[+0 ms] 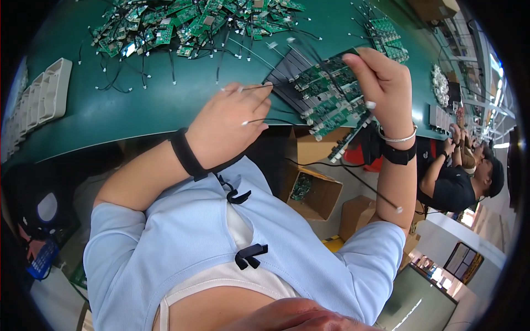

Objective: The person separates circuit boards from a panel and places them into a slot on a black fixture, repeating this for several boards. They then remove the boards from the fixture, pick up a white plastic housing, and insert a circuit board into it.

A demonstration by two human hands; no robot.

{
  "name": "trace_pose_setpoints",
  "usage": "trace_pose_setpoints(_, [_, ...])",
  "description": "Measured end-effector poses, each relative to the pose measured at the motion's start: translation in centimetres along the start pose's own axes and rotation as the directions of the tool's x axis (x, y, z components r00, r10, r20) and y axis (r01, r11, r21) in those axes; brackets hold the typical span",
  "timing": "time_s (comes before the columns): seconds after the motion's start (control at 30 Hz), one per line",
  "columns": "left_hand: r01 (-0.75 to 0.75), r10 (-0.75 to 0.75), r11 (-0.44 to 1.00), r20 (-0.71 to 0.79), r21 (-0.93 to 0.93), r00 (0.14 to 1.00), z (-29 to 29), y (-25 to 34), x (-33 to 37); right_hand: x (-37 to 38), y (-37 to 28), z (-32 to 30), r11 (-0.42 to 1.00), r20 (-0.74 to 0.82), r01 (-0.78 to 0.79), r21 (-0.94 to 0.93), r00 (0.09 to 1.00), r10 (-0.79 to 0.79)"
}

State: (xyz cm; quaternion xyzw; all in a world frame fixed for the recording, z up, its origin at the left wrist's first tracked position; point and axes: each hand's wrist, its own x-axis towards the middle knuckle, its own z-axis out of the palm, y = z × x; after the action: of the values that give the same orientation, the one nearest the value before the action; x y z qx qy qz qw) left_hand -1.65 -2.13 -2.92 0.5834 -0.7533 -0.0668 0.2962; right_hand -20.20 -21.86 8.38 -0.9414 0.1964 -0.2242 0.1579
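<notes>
Over the flat green workbench (138, 107), green rectangular circuit boards (331, 114) hung edge-pinched by the right hand (389, 83); the left hand (232, 124) bunched its fingers, grip unclear; thin black cables (371, 186) dangled, likely kept free thereby.

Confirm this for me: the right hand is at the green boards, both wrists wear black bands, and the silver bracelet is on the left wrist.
Not quite: the silver bracelet is on the right wrist, not the left, as the head view shows. The rest stands: the right hand is at the green boards, and both wrists wear black bands.
</notes>
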Motion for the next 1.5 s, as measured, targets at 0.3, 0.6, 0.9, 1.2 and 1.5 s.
trace_pose_setpoints(0.3, [-0.033, 0.029, 0.988, 0.028, 0.152, 0.999, -0.1, 0.7, 0.3, 3.0, 7.3, 1.4, 0.999, 0.153, 0.053, 0.0, 0.987, -0.053])
trace_pose_setpoints(0.6, [-0.027, 0.023, 0.991, 0.034, 0.134, 0.999, -0.9, 0.6, 0.5, 5.2, 12.4, -0.5, 0.818, 0.305, -0.353, 0.454, 0.924, 0.229])
trace_pose_setpoints(0.9, [0.131, -0.262, 0.82, -0.162, -0.557, 0.951, -3.9, 0.3, 4.9, 5.7, 11.1, -1.3, 0.817, -0.009, -0.26, 0.515, 0.951, 0.308])
trace_pose_setpoints(1.2, [0.327, -0.369, 0.163, 0.25, -0.931, 0.895, -4.6, -3.6, 16.0, 12.6, 6.6, 0.6, 0.988, -0.365, 0.02, 0.153, 0.93, 0.037])
trace_pose_setpoints(1.5, [0.346, -0.513, 0.66, -0.063, -0.667, 0.856, -7.6, -7.5, 18.6, 17.5, 5.4, 2.6, 0.989, -0.565, -0.063, -0.131, 0.825, -0.022])
